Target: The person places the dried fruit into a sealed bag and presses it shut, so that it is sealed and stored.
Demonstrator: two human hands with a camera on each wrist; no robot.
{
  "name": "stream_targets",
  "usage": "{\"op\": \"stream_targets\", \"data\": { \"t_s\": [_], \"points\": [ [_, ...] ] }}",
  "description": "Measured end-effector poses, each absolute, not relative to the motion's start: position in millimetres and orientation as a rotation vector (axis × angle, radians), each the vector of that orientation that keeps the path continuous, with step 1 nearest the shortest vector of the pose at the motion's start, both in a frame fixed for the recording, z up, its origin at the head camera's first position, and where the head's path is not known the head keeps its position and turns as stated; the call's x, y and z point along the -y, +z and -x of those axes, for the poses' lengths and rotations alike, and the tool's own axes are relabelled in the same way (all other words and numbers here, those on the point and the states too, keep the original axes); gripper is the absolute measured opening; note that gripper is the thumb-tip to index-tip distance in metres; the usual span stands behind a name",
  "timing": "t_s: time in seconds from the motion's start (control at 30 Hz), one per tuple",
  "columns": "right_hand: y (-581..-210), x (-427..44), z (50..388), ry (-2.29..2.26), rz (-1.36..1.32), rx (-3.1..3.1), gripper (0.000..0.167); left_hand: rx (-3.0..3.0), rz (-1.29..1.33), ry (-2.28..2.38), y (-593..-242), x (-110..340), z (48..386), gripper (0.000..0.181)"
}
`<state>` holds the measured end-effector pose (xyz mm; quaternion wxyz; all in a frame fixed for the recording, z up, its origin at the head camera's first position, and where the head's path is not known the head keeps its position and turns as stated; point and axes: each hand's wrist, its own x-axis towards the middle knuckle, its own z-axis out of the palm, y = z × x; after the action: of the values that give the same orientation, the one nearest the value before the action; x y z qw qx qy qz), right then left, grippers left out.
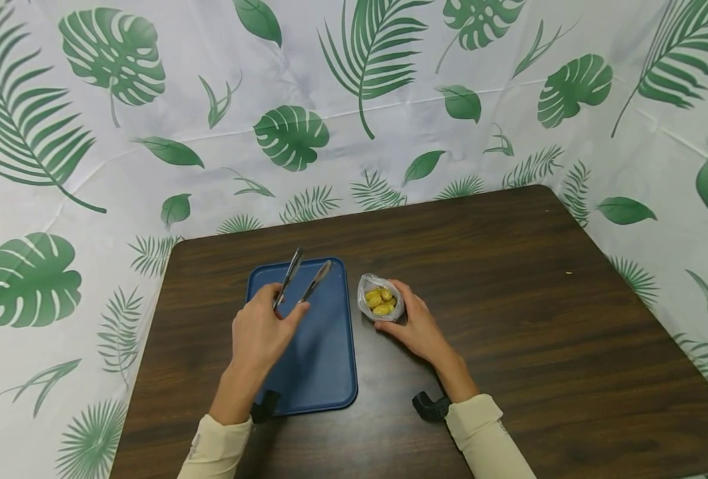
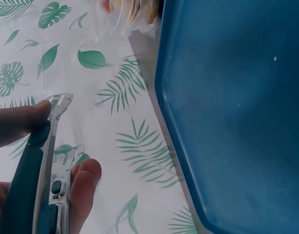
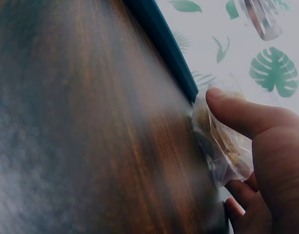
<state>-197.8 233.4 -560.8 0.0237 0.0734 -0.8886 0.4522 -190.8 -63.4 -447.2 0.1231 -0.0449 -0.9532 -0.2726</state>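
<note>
My left hand (image 1: 261,332) grips a pair of metal tongs (image 1: 315,283) over the blue tray, their two arms spread apart. In the left wrist view the tongs (image 2: 39,170) show dark teal grips and slotted tips, with a thumb and a finger on either side. To the right of the tray, my right hand (image 1: 416,326) holds a clear plastic bag (image 1: 364,291) by its side. The bag's mouth is open upward, and several yellow pieces (image 1: 380,301) of unclear kind sit inside. In the right wrist view the thumb presses the bag (image 3: 222,141).
The blue tray (image 1: 324,372) lies flat on a dark wood-grain table (image 1: 510,299), with a few pale specks on its surface. A white cloth (image 1: 210,153) with green leaf prints hangs behind the table and along its sides. Dark straps (image 1: 430,406) sit at both wrists.
</note>
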Motion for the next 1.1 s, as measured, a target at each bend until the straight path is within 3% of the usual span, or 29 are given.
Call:
{"op": "stream_targets", "data": {
  "t_s": [1.1],
  "points": [
    [-562, -233, 198, 1.410, -0.223, 2.756, 0.090, 2.780, -0.021, -0.815, -444, 85, 190, 0.052]
  ]
}}
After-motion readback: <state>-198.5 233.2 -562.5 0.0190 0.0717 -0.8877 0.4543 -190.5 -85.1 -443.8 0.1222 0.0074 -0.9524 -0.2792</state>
